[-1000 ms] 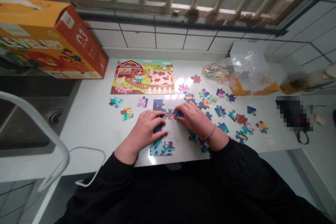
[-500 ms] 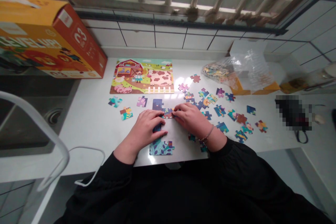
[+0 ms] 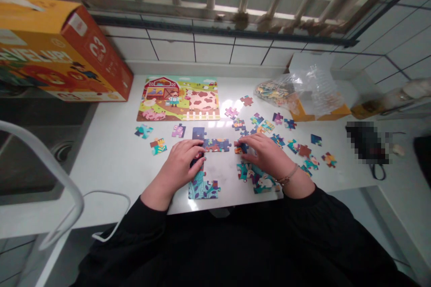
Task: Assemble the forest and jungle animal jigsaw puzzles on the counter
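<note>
My left hand point(image 3: 183, 159) rests on the left edge of a partly joined puzzle, its fingers apart over dark pieces. A joined strip point(image 3: 217, 145) of blue and brown pieces runs right from its fingertips. Below the hand lies a teal leafy section point(image 3: 204, 189). My right hand point(image 3: 266, 150) has its fingers closed on a puzzle piece point(image 3: 238, 148), a short gap to the right of the strip. Under the right wrist are joined rabbit pieces point(image 3: 264, 181). Loose pieces point(image 3: 305, 151) lie scattered to the right.
A finished farm puzzle point(image 3: 178, 98) lies behind the hands. An orange box point(image 3: 97, 54) stands at the back left beside a sink point(image 3: 33, 148). A plastic bag of pieces point(image 3: 276, 89) and an open box point(image 3: 336, 112) are at the back right. A white cable point(image 3: 76, 188) curves at left.
My right hand has moved right, off the strip, and now holds a piece there. The strip and the rabbit pieces show more fully. The view has shifted slightly.
</note>
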